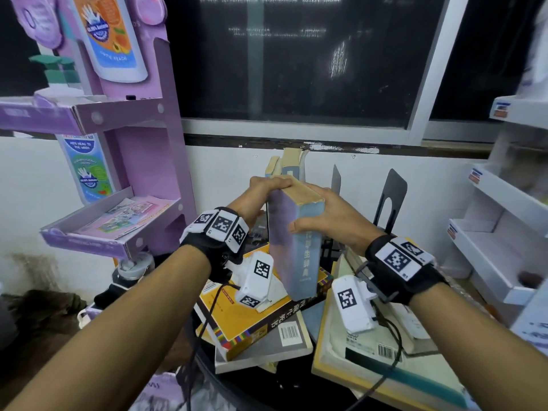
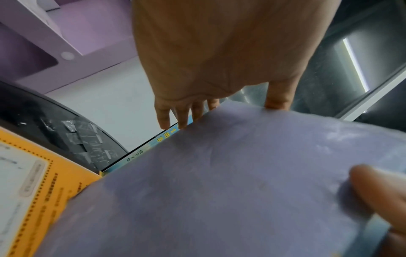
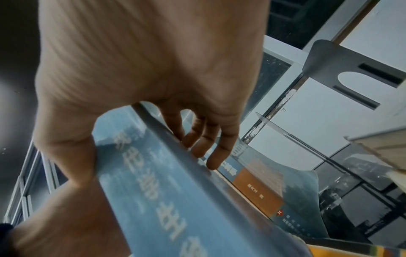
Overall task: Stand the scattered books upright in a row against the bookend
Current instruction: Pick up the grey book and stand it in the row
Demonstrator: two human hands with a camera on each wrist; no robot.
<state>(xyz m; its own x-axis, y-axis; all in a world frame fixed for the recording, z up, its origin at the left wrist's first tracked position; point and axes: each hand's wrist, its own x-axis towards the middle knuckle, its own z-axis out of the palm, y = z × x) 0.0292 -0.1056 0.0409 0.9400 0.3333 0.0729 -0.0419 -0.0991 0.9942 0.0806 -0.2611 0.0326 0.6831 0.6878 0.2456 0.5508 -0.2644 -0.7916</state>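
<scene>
With the left hand and right hand both clamped on the thick blue book, lifted just beyond the flat pile, its weight could tip it into the leaning books ahead, short of the bookend.

A thick book with a lavender cover, a pale blue spine and yellowed page edges is seen at the centre of the frame. Below it, a yellow-orange book edged with a multicoloured striped band is shown, and black-and-white square-patterned tags are borne by black wrist straps. A purple display stand fills the upper left, and a black bookend stands right of centre.
</scene>
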